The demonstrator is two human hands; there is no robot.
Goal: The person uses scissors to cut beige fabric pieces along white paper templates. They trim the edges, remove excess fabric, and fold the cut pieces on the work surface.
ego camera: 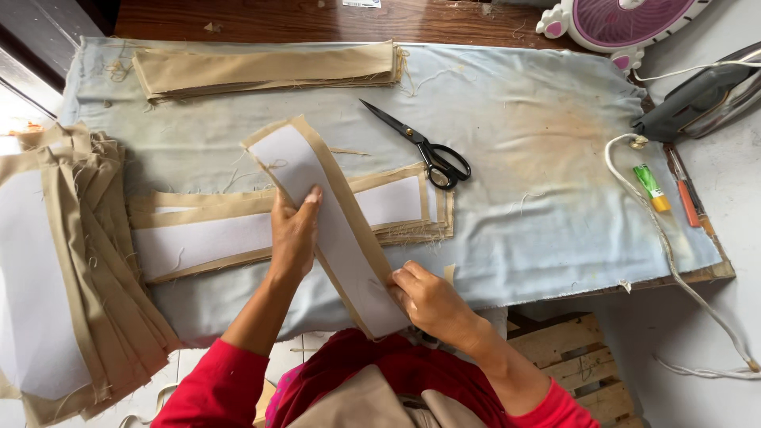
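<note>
Fingers of the left hand (293, 234) are laid flat and fairly wide on a strip (329, 222) of tan cloth faced with white lining, pressing on its upper half. The strip's lower end, at 6 o'clock by the table edge, is pinched closed between thumb and fingers of the right hand (428, 301). The strip is held slantwise, running from 11 o'clock down to 5 o'clock, and is lifted over a stack (238, 230) of like strips lying crosswise beneath it. Scissors (424, 147), black-handled and slightly parted, are seen at 1 o'clock from the strip, near the stack's right end. A folded tan pile (269, 70) is set at 12 o'clock, well apart. A larger heap (79, 261) of lined tan pieces is draped over the table's edge at 9 o'clock. All is spread on a pale blue cover (539, 182), scorched brown toward 2 o'clock. At 3 o'clock a glue stick (652, 187) and an orange pen (686, 198) are lined up beside a white cord (658, 238); an iron (697, 99) is rested at 2 o'clock, and a pink fan (618, 20) is seen beyond it.
</note>
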